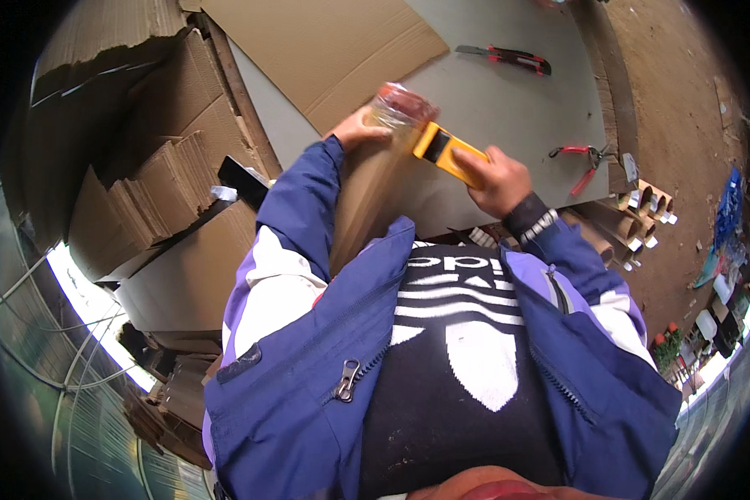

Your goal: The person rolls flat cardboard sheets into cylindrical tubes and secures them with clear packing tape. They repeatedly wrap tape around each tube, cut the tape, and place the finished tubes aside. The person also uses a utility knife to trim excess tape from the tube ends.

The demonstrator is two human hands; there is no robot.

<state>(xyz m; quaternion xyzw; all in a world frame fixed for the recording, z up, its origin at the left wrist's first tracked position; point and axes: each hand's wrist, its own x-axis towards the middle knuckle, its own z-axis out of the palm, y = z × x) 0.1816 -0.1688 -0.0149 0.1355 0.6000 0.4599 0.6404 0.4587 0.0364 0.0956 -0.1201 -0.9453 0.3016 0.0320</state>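
Left hand [357, 129] grips cardboard tube [375, 179]; right hand [496, 177] grips yellow tool [443, 150] at its end.

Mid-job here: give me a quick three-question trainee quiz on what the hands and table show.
1. True or false: the right hand holds a yellow tool.
2. What does the left hand hold? A) pliers B) a cardboard tube with a plastic-covered end C) a box
3. Fill in: the red-handled pliers lie on the grey ____.

Key: 1 true; 2 B; 3 table.
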